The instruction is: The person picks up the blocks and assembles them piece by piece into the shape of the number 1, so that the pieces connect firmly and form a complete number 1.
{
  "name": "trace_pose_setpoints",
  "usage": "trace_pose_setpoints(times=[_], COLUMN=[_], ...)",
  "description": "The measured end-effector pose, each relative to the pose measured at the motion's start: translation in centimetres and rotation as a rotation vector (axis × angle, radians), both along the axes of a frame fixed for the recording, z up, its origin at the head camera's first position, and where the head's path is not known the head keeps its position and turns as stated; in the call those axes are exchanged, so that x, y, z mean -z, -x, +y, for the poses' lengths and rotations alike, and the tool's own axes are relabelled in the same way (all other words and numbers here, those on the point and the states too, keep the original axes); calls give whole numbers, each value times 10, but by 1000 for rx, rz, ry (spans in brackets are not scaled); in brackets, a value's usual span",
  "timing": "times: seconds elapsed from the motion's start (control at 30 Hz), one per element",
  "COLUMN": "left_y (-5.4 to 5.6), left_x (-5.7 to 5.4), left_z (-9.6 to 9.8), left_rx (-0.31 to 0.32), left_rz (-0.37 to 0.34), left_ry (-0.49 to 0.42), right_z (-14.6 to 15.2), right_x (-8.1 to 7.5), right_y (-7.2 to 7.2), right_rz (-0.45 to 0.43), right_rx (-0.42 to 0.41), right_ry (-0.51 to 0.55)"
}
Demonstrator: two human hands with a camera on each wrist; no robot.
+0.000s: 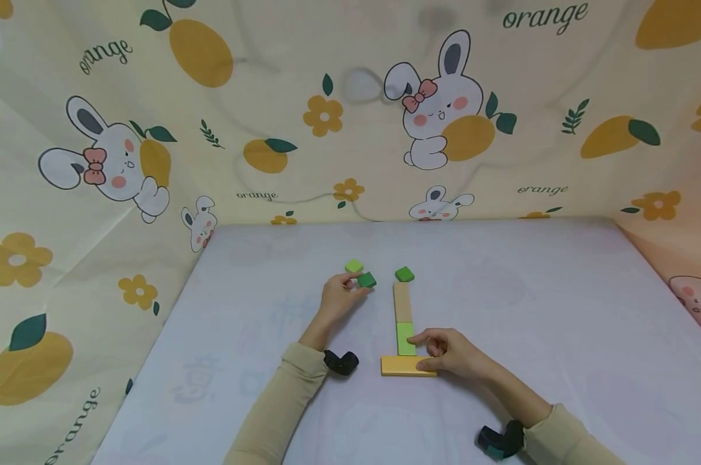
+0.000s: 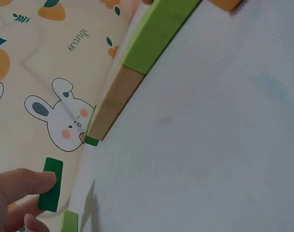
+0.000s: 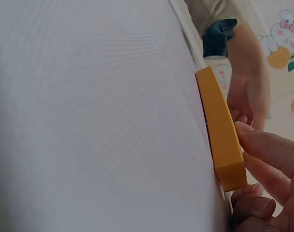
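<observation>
My left hand (image 1: 340,298) pinches a small dark green block (image 1: 367,279) between thumb and finger; in the left wrist view the dark green block (image 2: 51,184) shows raised in the fingertips. Just beyond that hand lies a small light green block (image 1: 353,265). My right hand (image 1: 456,352) rests its thumb on the right end of a long yellow block (image 1: 398,367), and its index fingertip touches a bright green block (image 1: 405,336). From the yellow block, the bright green block and a plain wooden block (image 1: 403,302) run away from me in a line.
A small green block (image 1: 405,274) sits at the far end of the line. White cloth (image 1: 530,303) covers the table, and a patterned curtain (image 1: 327,51) rises behind it and along the sides. Black wrist devices (image 1: 341,363) sit at both sleeves.
</observation>
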State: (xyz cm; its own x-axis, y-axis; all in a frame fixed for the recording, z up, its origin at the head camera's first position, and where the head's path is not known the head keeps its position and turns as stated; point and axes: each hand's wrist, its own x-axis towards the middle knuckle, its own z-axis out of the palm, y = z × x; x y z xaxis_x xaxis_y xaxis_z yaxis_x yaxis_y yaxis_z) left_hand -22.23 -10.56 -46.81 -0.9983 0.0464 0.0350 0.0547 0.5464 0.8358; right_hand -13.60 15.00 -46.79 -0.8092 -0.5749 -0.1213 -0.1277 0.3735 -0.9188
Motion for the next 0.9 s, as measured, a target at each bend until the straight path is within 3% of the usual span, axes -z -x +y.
trace_pose_setpoints(times=[0.4, 0.9], left_y=[9, 19], left_x=[-1, 0], left_z=[11, 27], left_rx=[71, 80], left_rz=[-68, -77], left_ry=[-22, -34], right_z=[0, 1], right_x=[-1, 1], right_y=[0, 1], right_rz=[1, 23], right_rx=[-4, -10], right_ry=[0, -7])
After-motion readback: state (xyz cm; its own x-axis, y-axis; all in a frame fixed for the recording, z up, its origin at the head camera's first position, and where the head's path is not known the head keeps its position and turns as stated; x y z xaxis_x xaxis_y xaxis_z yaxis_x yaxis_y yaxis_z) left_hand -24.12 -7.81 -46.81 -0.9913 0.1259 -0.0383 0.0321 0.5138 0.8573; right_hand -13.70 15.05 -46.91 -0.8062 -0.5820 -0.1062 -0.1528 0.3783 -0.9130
